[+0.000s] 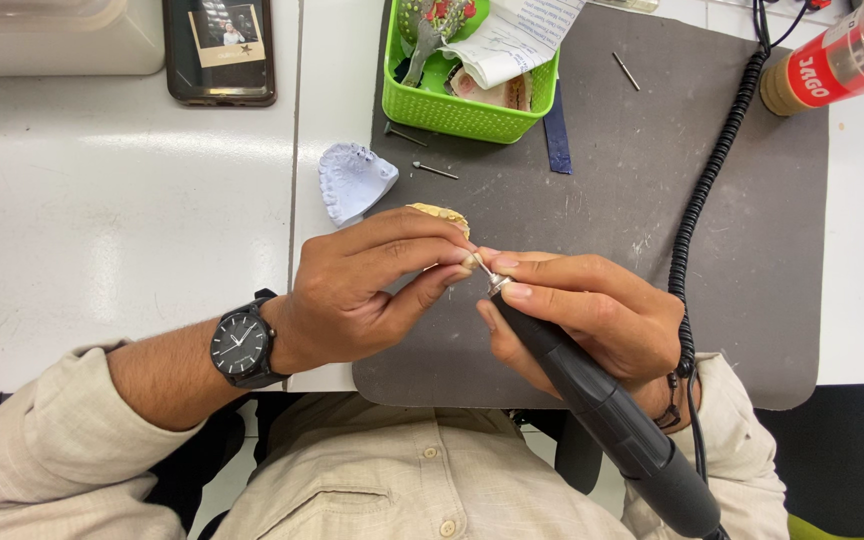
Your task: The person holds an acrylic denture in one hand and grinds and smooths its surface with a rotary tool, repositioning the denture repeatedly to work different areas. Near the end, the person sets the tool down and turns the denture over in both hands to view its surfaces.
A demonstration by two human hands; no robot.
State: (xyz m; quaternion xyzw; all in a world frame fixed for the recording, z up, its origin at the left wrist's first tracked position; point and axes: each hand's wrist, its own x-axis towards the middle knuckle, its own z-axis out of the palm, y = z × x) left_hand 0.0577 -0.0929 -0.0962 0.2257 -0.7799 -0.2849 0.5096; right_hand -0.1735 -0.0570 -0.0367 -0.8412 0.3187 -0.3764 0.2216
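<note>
Now, from the head view, my right hand [592,315] is wrapped around the black handpiece [602,405], its long axis pointing up-left toward my left hand [372,290], which pinches the yellowish dental cast [440,214] just past the bur tip. Above the grips, the green basket [452,105] holds papers and tools.

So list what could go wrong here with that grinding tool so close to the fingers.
1. The tool's tip works right against the left hand fingertips; a slip could nick them.
2. The small yellowish piece is only pinched, so it might spin loose.
3. The coiled cord runs beside the bottle; a tug might knock it.
</note>
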